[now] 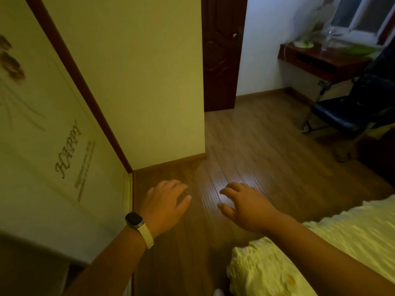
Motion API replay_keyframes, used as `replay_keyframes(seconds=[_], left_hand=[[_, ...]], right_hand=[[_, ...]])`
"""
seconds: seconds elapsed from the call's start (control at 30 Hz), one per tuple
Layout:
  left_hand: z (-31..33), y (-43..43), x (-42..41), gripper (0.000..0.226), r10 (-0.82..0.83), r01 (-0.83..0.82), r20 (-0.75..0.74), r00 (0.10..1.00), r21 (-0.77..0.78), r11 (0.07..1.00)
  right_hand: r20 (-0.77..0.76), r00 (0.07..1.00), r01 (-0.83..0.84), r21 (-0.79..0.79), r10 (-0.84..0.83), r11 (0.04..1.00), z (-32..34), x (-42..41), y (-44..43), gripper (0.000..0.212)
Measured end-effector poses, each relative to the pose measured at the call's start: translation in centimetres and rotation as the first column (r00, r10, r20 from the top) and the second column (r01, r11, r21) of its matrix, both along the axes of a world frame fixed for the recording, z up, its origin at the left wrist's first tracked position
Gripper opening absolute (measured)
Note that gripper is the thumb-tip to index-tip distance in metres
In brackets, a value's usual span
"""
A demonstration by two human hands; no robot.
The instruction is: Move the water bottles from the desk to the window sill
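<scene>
You see two hands, left hand (pixel 164 204) and right hand (pixel 245 207); one wristwatch (pixel 134 220); one door (pixel 222 54); one desk (pixel 324 65); one chair (pixel 342 116); one fan (pixel 307 24); one window (pixel 361 16); one bed (pixel 320 242).

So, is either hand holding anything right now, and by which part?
Nothing is held. The left hand and the right hand both hover over the wooden floor, fingers relaxed and empty.

Left hand (pixel 164 202) and right hand (pixel 245 205) outstretched, palms down, fingers loosely spread, holding nothing
</scene>
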State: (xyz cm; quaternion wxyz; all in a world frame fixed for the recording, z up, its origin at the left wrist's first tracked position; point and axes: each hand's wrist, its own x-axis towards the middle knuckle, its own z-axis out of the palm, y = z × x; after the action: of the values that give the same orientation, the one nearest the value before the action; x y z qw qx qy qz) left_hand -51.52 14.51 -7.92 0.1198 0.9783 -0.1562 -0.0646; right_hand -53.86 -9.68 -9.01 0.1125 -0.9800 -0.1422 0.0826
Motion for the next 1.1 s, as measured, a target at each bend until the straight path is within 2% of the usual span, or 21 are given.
replay_keyframes(seconds=[0.33, 0.63, 0.8, 0.93, 1.1], left_hand=[[0.4, -2.3, 14.6, 0.048, -0.02, 0.017, 0.051, 0.998, 0.05, 0.999], [-2.5, -2.1, 30.1, 0.05, -0.102, 0.101, 0.025, 0.994, 0.034, 0.994], [-2.3, -1.2, 40.3, 0.064, -0.191, 0.191, -0.014, 0.981, 0.021, 0.981], [-0.8, -1.9, 47.6, 0.047, -0.274, 0.274, 0.035, 0.961, -0.002, 0.962], [-0.3, -4.6, 54.5, 0.047, -0.361, 0.363, 0.079, 0.929, -0.009, 0.932]], right_hand=[[-0.011, 1.0, 0.02, 0.032, -0.02, 0.999, 1.9, 14.2, -2.7, 0.055], [-0.038, 0.989, 0.145, 0.013, -0.144, 0.989, 0.4, 27.6, -2.1, 0.055], [-0.044, 0.971, 0.233, -0.014, -0.234, 0.972, 0.8, 35.8, -0.3, 0.055], [-0.061, 0.949, 0.307, -0.029, -0.308, 0.951, 1.5, 40.7, 0.4, 0.055], [-0.06, 0.911, 0.405, -0.048, -0.407, 0.913, 2.4, 45.1, -0.8, 0.054]])
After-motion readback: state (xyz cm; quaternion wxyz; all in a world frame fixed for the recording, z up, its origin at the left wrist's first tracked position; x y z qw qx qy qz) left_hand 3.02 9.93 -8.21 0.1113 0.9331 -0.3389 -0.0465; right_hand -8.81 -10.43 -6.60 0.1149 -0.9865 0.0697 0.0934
